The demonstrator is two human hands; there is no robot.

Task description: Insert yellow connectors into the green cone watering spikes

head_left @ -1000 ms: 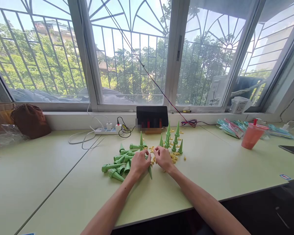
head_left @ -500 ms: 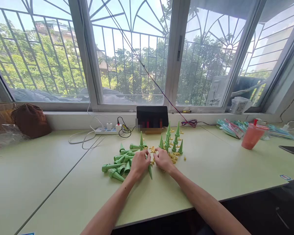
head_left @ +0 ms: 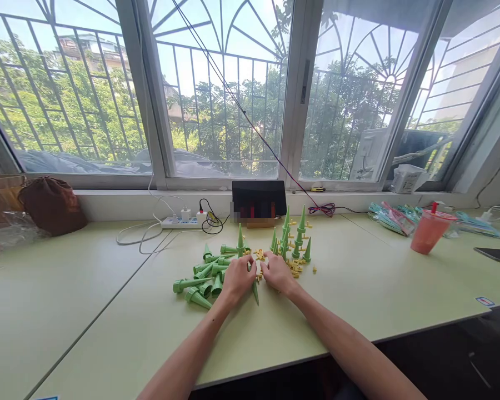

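My left hand (head_left: 239,276) is closed, its fingers curled around the wide end of a green plastic watering spike (head_left: 255,293); the tip points down towards me. Close to its right, my right hand (head_left: 276,273) has its fingers bent together; whatever they grip is hidden. Small yellow valves (head_left: 260,254) lie between and beyond the hands, with more yellow valves (head_left: 295,270) to the right of my right hand. Left of my left hand lies a pile of loose green spikes (head_left: 210,270). One spike (head_left: 240,236) stands upright behind it.
Several green spikes with yellow valves (head_left: 299,236) stand upright behind my right hand. A dark tablet (head_left: 259,199) leans near the window ledge, with a power strip (head_left: 180,223) to its left. A red cup (head_left: 431,233) and a phone (head_left: 496,255) are at right.
Almost nothing differs. Both hands stay in the same place, with at most a slight shift of the fingers and of the spike's tip.
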